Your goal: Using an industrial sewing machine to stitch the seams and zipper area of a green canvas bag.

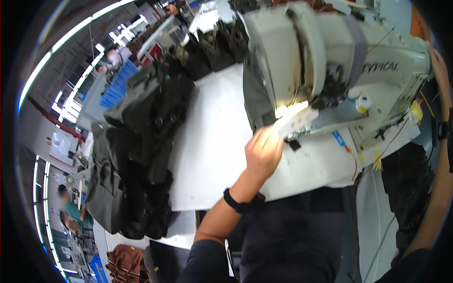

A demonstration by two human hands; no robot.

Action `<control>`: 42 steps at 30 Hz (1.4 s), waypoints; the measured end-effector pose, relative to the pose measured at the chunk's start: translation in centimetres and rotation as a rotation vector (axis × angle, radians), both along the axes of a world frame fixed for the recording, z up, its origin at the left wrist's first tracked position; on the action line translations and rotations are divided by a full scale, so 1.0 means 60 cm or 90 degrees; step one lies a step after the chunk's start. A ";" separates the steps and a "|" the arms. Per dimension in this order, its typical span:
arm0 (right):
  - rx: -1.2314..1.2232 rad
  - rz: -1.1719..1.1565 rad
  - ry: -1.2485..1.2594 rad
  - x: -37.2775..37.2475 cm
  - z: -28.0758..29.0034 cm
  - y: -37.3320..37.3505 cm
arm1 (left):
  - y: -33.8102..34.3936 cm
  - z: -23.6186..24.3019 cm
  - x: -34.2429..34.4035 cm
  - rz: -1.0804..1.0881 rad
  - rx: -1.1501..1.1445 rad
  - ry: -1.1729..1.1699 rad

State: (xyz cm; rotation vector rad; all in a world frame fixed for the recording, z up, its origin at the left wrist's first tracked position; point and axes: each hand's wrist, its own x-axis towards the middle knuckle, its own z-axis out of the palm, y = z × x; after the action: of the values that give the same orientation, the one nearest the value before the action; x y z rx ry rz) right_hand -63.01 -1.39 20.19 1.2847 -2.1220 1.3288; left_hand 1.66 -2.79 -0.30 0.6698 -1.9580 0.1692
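A large pale sewing machine [377,56] fills the upper right. My left hand [264,153] is by its needle area, fingers drawn together on a whitish, blurred piece [297,123] that I cannot make out. Bright lamp light falls just above those fingertips. Dark grey material [256,101] lies behind the machine head, left of the needle. At the far right edge, my right hand [439,70] curls round the handwheel end of the machine; its fingers are partly hidden in the dark rim. Beside my left fingers lies a small black square [294,145].
Dark grey bags [146,132] are heaped along the left of the white table [212,127], with more [212,49] at the back. A blue clip-like tool [339,138] lies below the machine. Brown pieces [127,264] are stacked lower left. Other people [73,210] work further off.
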 end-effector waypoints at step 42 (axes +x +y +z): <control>-0.100 0.644 -0.779 0.784 -0.310 0.041 | -0.128 0.119 0.012 -0.280 -0.095 -0.394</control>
State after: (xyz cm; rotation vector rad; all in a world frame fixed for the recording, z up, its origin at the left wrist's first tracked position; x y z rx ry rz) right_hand -15.97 1.09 1.57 1.8047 -1.7434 3.2794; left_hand 2.36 -10.44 6.85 0.0675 -2.5998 0.2670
